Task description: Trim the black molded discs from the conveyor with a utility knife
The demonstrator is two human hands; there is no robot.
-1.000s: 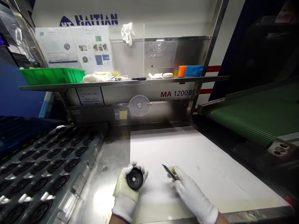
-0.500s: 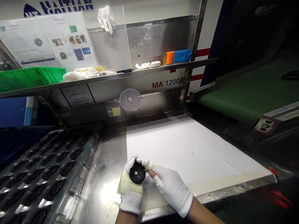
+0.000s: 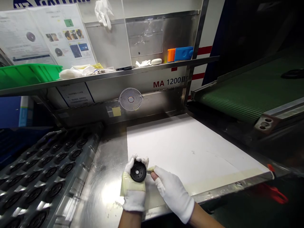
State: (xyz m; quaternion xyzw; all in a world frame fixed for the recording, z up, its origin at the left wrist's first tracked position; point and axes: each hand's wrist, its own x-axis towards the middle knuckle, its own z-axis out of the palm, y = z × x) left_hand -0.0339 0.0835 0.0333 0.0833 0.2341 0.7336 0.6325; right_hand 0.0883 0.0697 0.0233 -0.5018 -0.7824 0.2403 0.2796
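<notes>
My left hand [image 3: 134, 193], in a white glove with pale yellow tape around the palm, is closed round a black round plastic wheel [image 3: 138, 176]. The wheel's face, with a light hole at its centre, is turned up toward me. From the right comes my right hand [image 3: 174, 191], also white-gloved, with a bare thumb tip. It pinches a small thin blade [image 3: 149, 171], mostly hidden by the fingers, whose end is at the wheel's right rim. Whether the blade touches the rim I cannot tell.
A tray [image 3: 82, 180] with several black round parts stands at left. White paper [image 3: 163, 142] covers part of the metal table [image 3: 106, 164]. A shelf [image 3: 99, 76] with a green bin [image 3: 30, 75] runs behind, above a small fan [image 3: 130, 99]. A green conveyor [image 3: 242, 98] lies right.
The wheel has tipped slightly in my left hand, and its face shows more inner detail. My right hand stays beside its rim with the blade. The whole view has shifted a little.
</notes>
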